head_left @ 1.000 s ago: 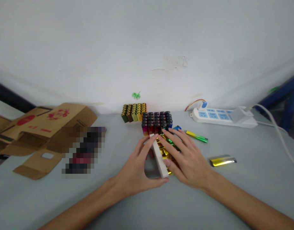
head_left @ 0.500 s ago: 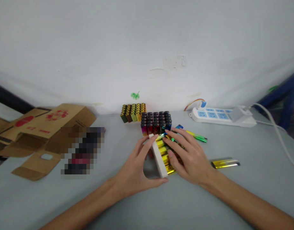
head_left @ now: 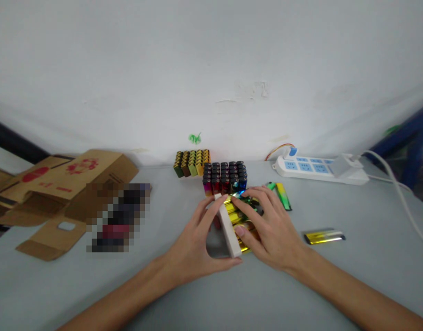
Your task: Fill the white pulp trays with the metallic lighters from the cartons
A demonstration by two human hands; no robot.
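- left hand (head_left: 189,243) has the white bar (head_left: 228,226) by its ends, just below frame centre
- right hand (head_left: 274,232) spread loosely over gold lighters (head_left: 236,216) beside it
- another lighter (head_left: 324,236) lying lower right

Likely workshop or packing bench; exact kind unclear. Power strip (head_left: 322,170) backs onto scuffed white wall (head_left: 211,55). Left of strip: upright lighters (head_left: 225,177) massed in rows; farther left, opened carton (head_left: 94,168). Right: blue frame (head_left: 404,133).
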